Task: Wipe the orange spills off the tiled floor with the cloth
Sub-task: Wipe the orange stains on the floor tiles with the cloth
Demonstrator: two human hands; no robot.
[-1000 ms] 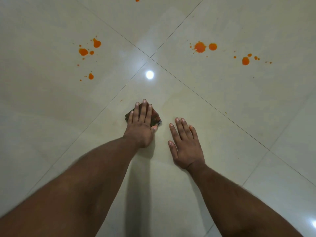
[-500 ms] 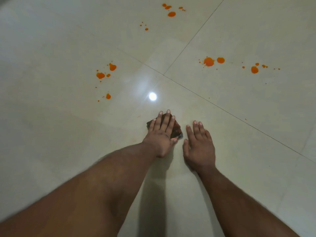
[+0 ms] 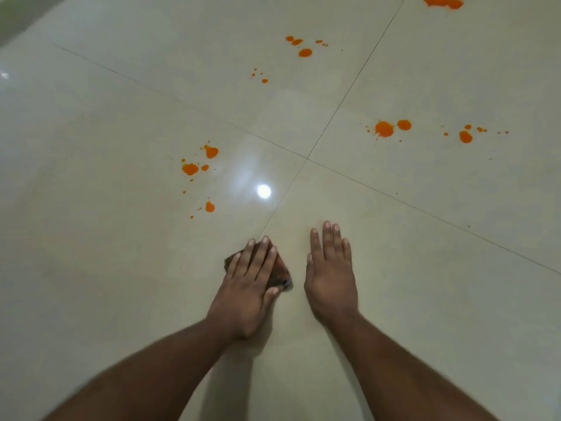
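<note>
My left hand [image 3: 247, 287] lies flat on a small dark folded cloth [image 3: 280, 275] and presses it onto the cream tiled floor [image 3: 91, 238]; only the cloth's edges show around the fingers. My right hand [image 3: 331, 275] rests flat on the bare tile just right of it, fingers together, holding nothing. Orange spills lie beyond the hands: one cluster [image 3: 197, 168] to the upper left, with a lone drop [image 3: 209, 206] nearer the cloth; another cluster [image 3: 385, 129] to the upper right, with a smaller one [image 3: 465, 136] beside it; more spots [image 3: 304, 52] farther away, and a blot [image 3: 443, 1] at the top edge.
Grout lines cross at a corner [image 3: 307, 158] ahead of my hands. A ceiling light reflects as a bright spot [image 3: 263, 191] on the glossy tile. A darker strip [image 3: 18, 16] shows at the top left corner.
The view has tilted up and shifted, bringing farther spills into sight. My hands sit lower in the frame, and the left hand with the cloth has slid slightly left of the grout line.
</note>
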